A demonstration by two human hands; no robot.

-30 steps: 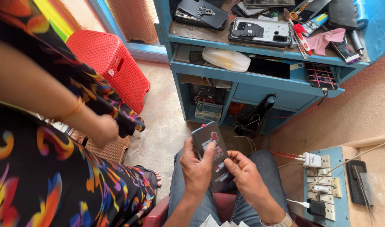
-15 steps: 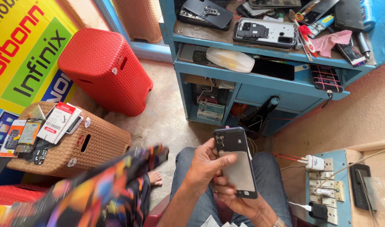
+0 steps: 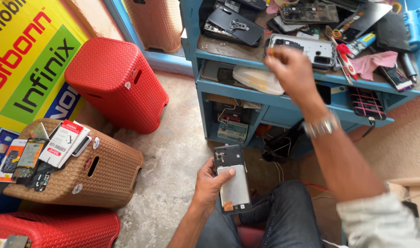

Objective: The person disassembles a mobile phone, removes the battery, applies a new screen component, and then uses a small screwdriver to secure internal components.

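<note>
Fingers of left hand around opened phone — right hand pinched, contents unclear.

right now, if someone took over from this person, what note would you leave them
Left hand: holds the opened phone over the lap, back cover off, insides facing up; firm grip along its left edge.
Right hand: raised to the blue workbench, fingers pinched above the white phone frame; whether it holds a small part is too blurred to tell.
Done: the phone is open.
Left: nothing is refitted; the phone has no back cover on.
Nearby: a brown basket stool with phone parts on top, and a red stool.
</note>
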